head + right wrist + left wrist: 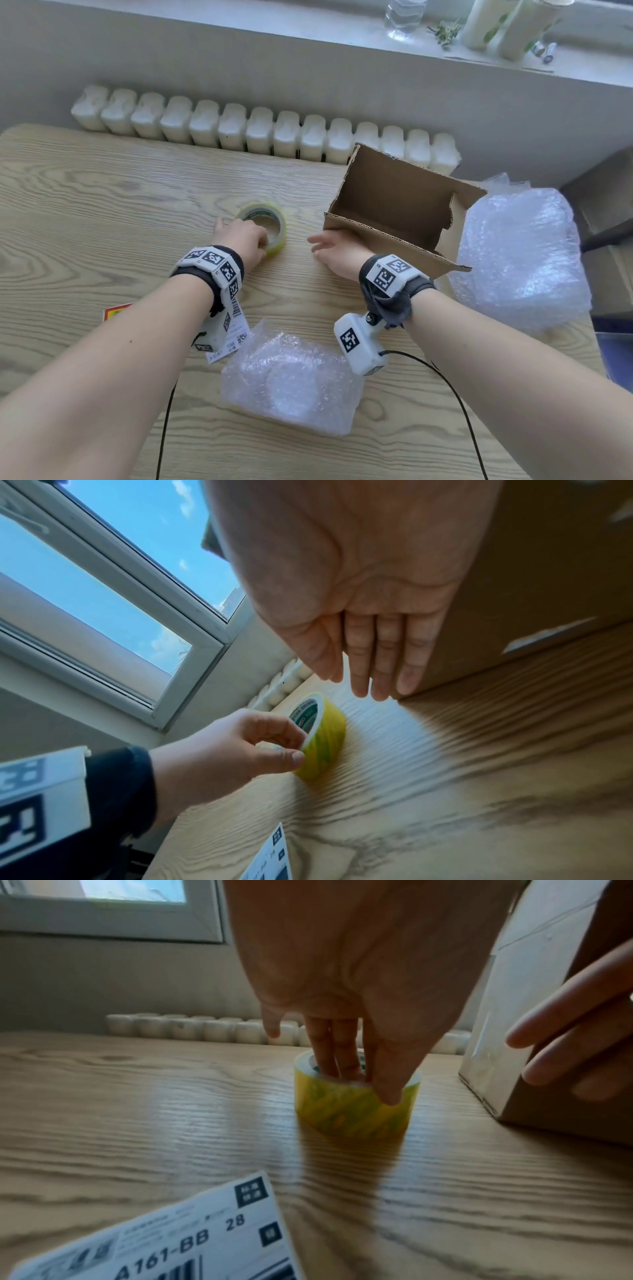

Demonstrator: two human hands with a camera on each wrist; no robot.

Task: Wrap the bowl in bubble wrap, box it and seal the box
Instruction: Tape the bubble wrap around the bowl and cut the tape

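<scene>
1. Head view shows me the bubble-wrapped bundle lying on the wood-grain table near my forearms, long axis running left to right, a round bowl shape faint through the cloudy film.
2. My left hand grips the yellowish tape roll, which lies flat with its hole facing up, fingers inside the core and thumb outside.
3. My right hand is relaxed with straight fingers, beside the brown corrugated cardboard box, which lies open towards me.
4. Loose bubble wrap is heaped right of the box.
</scene>
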